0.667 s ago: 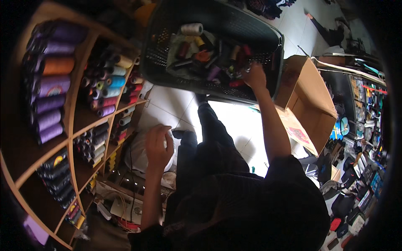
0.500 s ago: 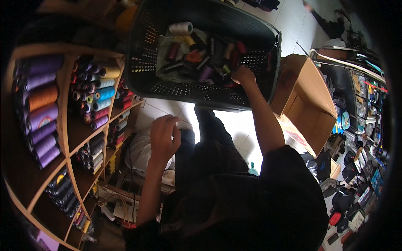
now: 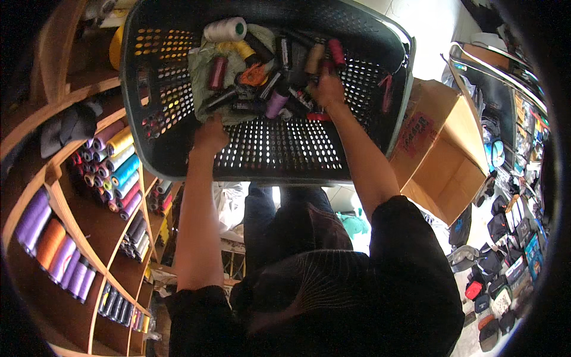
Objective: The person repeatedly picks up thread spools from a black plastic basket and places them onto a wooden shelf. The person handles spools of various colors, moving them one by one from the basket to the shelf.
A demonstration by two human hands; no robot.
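A dark green plastic basket (image 3: 279, 146) holds a loose pile of thread spools. Inside it, my right hand (image 3: 329, 94) has its fingers curled at a dark red thread spool (image 3: 326, 66), beside a tan spool (image 3: 315, 58) and a pink spool (image 3: 336, 52). My left hand (image 3: 211, 137) is over the basket's near left side, close to a black spool (image 3: 220, 97); its fingertips are partly hidden. A white spool (image 3: 225, 30), a maroon spool (image 3: 217, 73), a purple spool (image 3: 276, 104) and a tangle of orange thread (image 3: 253, 75) lie around on a pale plastic bag (image 3: 201, 65).
Wooden shelves (image 3: 110, 238) at the left hold purple spools (image 3: 34, 220), an orange spool (image 3: 51, 243) and many other colours. An open cardboard box (image 3: 443, 160) stands right of the basket. Bags and small goods (image 3: 499, 268) cover the floor at the far right.
My left hand has moved up from in front of the basket to its near left side. The basket looks larger and closer as the view shifted. My right hand stays among the spools.
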